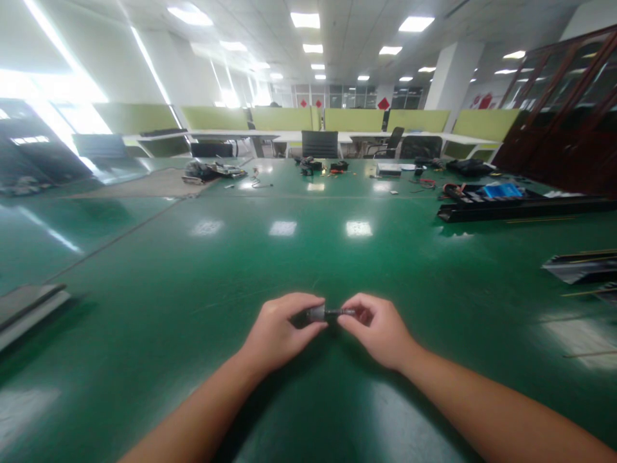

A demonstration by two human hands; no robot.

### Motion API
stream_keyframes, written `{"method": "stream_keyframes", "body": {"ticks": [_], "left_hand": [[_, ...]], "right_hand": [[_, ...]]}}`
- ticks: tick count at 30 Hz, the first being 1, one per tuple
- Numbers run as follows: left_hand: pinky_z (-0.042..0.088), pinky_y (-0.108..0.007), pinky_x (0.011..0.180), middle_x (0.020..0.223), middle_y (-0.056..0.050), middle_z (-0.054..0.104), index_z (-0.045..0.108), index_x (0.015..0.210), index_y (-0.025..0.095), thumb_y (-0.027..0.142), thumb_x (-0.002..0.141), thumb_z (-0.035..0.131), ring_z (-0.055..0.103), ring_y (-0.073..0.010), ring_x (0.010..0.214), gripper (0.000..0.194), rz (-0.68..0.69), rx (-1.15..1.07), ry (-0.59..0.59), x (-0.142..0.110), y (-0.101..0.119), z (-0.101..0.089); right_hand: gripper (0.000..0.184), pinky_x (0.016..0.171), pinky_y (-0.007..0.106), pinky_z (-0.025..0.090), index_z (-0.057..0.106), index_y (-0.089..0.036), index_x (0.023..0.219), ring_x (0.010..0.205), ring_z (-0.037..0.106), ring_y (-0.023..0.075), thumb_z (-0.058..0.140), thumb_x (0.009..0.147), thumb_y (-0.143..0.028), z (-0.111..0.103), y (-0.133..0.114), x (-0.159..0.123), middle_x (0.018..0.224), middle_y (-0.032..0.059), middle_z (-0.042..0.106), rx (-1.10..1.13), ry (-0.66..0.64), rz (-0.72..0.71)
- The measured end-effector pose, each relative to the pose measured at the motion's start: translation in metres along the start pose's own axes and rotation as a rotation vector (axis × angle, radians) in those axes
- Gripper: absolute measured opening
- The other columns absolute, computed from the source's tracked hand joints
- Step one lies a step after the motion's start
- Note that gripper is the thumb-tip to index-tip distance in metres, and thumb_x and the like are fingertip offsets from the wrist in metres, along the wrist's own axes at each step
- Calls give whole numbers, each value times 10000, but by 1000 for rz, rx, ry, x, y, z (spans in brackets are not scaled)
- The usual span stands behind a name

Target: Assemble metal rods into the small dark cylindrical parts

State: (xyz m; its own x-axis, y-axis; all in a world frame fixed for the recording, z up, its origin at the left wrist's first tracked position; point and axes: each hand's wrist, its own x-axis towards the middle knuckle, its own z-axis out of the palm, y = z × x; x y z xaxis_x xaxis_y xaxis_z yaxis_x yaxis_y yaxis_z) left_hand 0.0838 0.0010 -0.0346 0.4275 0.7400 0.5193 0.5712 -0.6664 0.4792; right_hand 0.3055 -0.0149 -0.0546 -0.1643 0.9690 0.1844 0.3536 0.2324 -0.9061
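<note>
Between thumb and fingers, my left hand grips a short grey metal cylinder, which lies sideways in the grasp. A thin dark rod, ridged like a thread, sticks out of the cylinder's right end. My right hand pinches the far end of this rod with thumb and fingertips. Both hands are close together, low over the green tabletop. Fingers hide part of the cylinder and the rod's tip, so I cannot tell the exact kind of part.
At the left edge lies a grey flat-topped piece. Black metal channels and a blue item are at the back right, more profiles nearer. Loose parts and a grey box line the far side.
</note>
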Motion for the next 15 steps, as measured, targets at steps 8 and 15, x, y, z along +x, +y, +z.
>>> {"method": "stream_keyframes", "body": {"ticks": [8, 15], "left_hand": [[594, -296, 855, 1001, -44, 762, 734, 1034, 222, 271, 781, 769, 729, -192, 900, 260, -3, 4, 10, 0, 1, -2], [593, -296, 854, 1009, -38, 762, 732, 1044, 228, 265, 782, 771, 728, -187, 906, 267, 3, 0, 16, 0, 0, -2]], "right_hand": [[113, 599, 245, 455, 722, -174, 869, 636, 591, 148, 689, 808, -263, -1, 0, 2, 752, 21, 696, -14, 7, -3], [121, 606, 252, 455, 710, -169, 865, 627, 583, 147, 683, 810, -274, -1, 0, 1, 752, 22, 693, -5, 24, 11]]}}
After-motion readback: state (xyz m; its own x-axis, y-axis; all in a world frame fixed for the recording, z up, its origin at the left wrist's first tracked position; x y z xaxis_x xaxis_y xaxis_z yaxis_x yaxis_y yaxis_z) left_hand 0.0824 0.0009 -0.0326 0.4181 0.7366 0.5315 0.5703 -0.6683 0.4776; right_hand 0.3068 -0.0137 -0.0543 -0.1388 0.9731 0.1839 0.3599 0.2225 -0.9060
